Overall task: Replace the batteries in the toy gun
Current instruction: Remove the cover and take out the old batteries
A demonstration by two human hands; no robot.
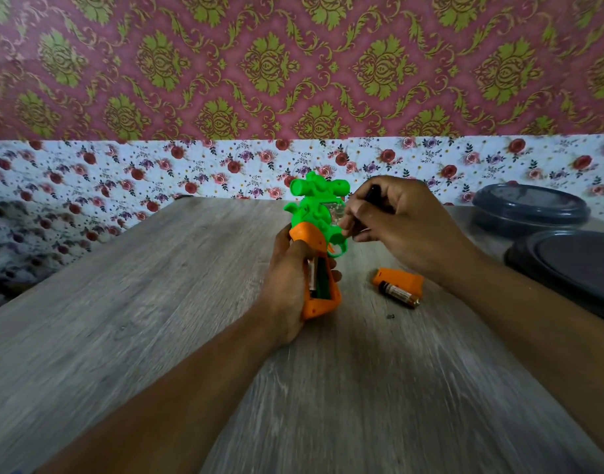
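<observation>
My left hand [290, 289] is clamped around the orange grip of the green-and-orange plastic toy gun [316, 234], held just above the grey wood-grain worktop [157, 302] at centre frame, barrel toward 12 o'clock. The battery bay in the grip is open and faces up; one cell seems to sit in it along the left side, and the slot beside it looks empty. My right hand [393, 220] is at 2 o'clock of the grip, fingers curled shut on a slim dark object, maybe a battery or a tool; too blurred to call. Its fingertips touch the trigger guard.

On the worktop at 4 o'clock of the gun lies the orange plastic battery cover [401, 279], and touching its near edge is a brown-and-black cylindrical battery [398, 294], probably a spent one. Two dark round lidded containers [530, 208] sit at 3 o'clock, well apart.

Step in hand, I judge: swapping cells, about halfway. To do it well: keep the grip steady with the bay level, check the polarity marks, seat the spring end first, press flat, don't mix up loose cells.
</observation>
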